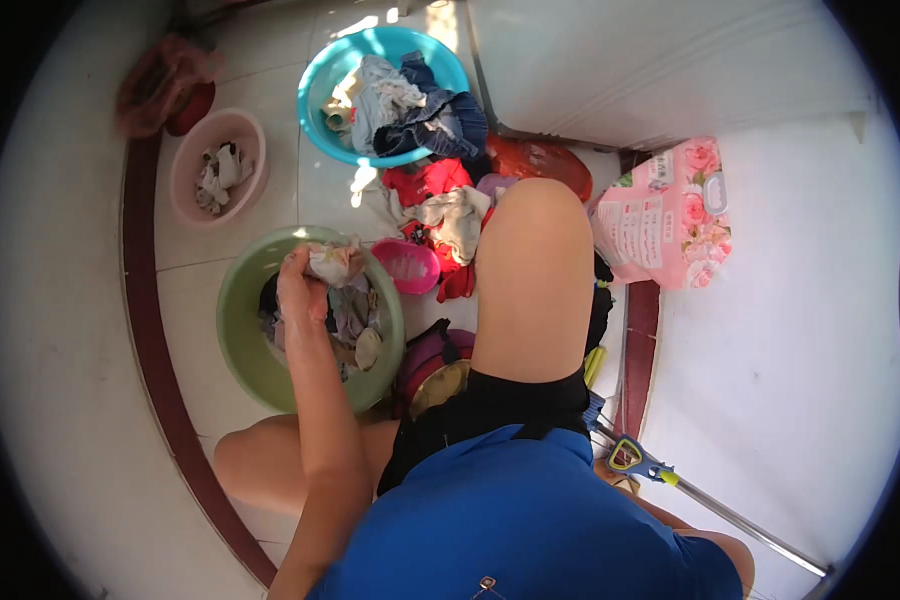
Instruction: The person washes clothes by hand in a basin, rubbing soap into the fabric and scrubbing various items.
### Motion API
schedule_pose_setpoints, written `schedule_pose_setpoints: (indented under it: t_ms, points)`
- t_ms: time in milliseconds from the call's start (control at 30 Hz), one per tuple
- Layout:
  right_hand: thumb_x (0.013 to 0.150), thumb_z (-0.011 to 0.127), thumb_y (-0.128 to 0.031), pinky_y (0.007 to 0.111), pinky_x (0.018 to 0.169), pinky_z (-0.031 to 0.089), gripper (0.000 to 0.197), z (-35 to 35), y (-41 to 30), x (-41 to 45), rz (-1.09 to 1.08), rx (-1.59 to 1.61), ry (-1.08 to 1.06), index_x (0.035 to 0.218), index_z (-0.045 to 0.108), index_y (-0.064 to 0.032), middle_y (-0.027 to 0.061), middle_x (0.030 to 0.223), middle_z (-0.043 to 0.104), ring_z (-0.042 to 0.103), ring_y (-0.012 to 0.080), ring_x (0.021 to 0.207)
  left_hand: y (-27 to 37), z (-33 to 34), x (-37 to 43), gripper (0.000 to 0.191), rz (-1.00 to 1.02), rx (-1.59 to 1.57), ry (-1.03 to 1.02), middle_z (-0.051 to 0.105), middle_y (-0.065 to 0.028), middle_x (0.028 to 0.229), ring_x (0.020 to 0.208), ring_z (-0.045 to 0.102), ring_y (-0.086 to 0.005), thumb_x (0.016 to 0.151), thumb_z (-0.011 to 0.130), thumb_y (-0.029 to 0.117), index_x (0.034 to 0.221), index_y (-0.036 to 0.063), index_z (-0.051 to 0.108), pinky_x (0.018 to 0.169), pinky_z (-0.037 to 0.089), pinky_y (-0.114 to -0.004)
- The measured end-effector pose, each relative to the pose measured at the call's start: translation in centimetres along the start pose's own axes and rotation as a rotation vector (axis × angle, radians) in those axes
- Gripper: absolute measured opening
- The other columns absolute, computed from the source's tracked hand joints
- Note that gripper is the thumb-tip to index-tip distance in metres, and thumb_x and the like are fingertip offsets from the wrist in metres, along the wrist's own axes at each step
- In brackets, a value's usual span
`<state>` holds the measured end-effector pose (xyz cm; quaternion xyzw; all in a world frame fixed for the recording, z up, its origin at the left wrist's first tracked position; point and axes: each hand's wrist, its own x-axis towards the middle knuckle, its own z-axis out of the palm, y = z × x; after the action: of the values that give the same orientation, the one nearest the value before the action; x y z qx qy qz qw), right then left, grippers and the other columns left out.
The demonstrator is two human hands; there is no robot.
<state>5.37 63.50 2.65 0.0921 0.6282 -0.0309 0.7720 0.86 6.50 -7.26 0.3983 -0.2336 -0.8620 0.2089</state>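
Observation:
My left hand point(302, 291) is raised over a green plastic basin point(241, 322), its fingers closed around a bunched white cloth with coloured marks point(336, 262). Below it, several small garments point(354, 315) lie in a heap inside the basin. My right forearm point(664, 516) passes down beside my body, and the hand itself is out of view. A small bright pink plastic dish point(406, 267) sits just right of the green basin's rim. Beside the dish, red and beige clothes point(450, 217) are piled on the tiles.
A turquoise basin point(311, 124) holds denim and pale clothes at the back. A pink basin point(182, 169) with small whitish items stands at the left. A floral detergent pouch point(656, 225) is by the right wall, and a metal-handled mop point(742, 525) leans nearby. My bent knee point(534, 277) rises centrally.

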Motion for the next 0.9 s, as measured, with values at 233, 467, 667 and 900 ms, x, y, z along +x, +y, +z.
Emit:
schedule_pose_setpoints:
  t_ms: [233, 467, 667, 900]
  points:
    - [0.089, 0.043, -0.019, 0.029, 0.05, 0.039, 0.023, -17.4, -22.0, -17.5, -0.887, 0.187, 1.801, 0.074, 0.049, -0.0022, 0.0059, 0.061, 0.055, 0.048, 0.014, 0.05, 1.8, 0.4, -1.4, 0.019, 0.101, -0.117, -0.033, 0.055, -0.0152, 0.091, 0.084, 0.057, -0.0303, 0.09, 0.045, 0.015, 0.092, -0.0025, 0.051, 0.079, 0.048, -0.044]
    - [0.085, 0.043, -0.013, 0.022, 0.05, 0.037, 0.014, -8.0, -44.2, -19.7, -1.665, 0.316, 0.466, 0.079, 0.051, -0.0035, 0.0024, 0.063, 0.054, 0.045, 0.0083, 0.052, 3.1, 5.2, -8.1, 0.017, 0.125, -0.423, 0.106, 0.054, -0.013, 0.089, 0.082, 0.055, -0.0283, 0.088, 0.044, 0.015, 0.091, -0.0018, 0.049, 0.078, 0.048, -0.047]
    - [0.077, 0.05, -0.024, 0.03, 0.057, 0.049, 0.028, -0.1, -44.8, -1.5, -0.3, -1.536, 0.38, 0.073, 0.063, 0.0011, 0.0134, 0.071, 0.064, 0.062, 0.0208, 0.06, 3.1, 0.8, -12.9, 0.014, 0.346, -0.471, 0.218, 0.058, -0.0073, 0.08, 0.076, 0.056, -0.0214, 0.085, 0.046, 0.014, 0.083, 0.0033, 0.054, 0.073, 0.047, -0.036]
    - [0.074, 0.057, -0.034, 0.032, 0.068, 0.047, 0.037, -1.4, -39.2, 6.3, -0.17, -1.275, -0.052, 0.09, 0.062, -0.0014, 0.0148, 0.089, 0.062, 0.06, 0.0231, 0.078, 4.5, 1.5, -17.7, 0.007, 0.51, -0.494, 0.354, 0.058, -0.0041, 0.08, 0.074, 0.057, -0.0174, 0.083, 0.05, 0.011, 0.089, 0.0076, 0.054, 0.07, 0.046, -0.035]
